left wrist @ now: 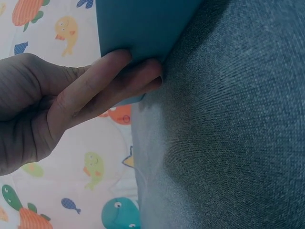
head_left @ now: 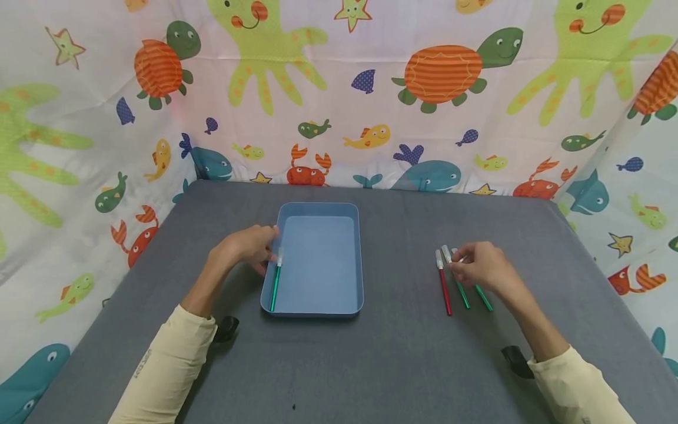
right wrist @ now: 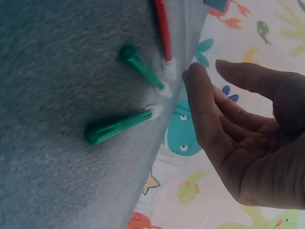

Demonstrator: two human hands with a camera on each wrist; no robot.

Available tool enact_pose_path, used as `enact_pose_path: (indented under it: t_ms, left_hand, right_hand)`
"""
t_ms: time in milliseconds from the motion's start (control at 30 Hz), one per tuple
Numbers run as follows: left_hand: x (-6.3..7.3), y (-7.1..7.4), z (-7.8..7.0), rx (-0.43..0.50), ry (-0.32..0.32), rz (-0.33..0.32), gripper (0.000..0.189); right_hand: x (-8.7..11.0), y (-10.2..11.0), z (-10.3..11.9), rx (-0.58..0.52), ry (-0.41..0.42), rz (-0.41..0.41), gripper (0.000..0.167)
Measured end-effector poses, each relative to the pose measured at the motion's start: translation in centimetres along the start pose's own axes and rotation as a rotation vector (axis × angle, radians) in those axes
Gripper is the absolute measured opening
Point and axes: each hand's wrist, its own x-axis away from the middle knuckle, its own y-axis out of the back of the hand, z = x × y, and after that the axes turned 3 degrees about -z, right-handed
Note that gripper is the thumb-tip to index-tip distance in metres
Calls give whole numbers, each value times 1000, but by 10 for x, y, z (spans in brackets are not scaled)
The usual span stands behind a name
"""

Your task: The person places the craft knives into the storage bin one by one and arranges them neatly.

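Observation:
At the left rim of a shallow blue tray, my left hand grips the wall, its fingers on the outer side in the left wrist view. One green pen with a whitish cap lies inside along that left side. My right hand hovers over the capped ends of three pens, thumb and forefinger apart with nothing between them. These are a red pen, a green pen and another green pen. In the head view the hand partly hides the green pens' caps.
A grey cloth covers the table under the tray and pens. Behind it and at both sides hangs a white curtain printed with sea animals. Black straps show at both wrists.

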Motion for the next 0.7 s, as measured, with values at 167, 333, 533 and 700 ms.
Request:
enact_pose_path:
  t_ms: [167, 333, 533, 700]
  left_hand:
    - [0, -2, 0, -33, -5, -30, 76]
    - [0, -2, -1, -45, -14, -31, 76]
    - [0, -3, -1, -21, 9, -26, 76]
    - [0, -3, -1, -27, 5, -28, 76]
  right_hand:
    - [-1, -6, -4, 208, -9, -38, 25]
    - [-1, -17, -5, 325, -13, -62, 15]
    - [-2, -29, -7, 337, 20, -157, 34]
    - [-4, -30, -9, 332, 35, -172, 38]
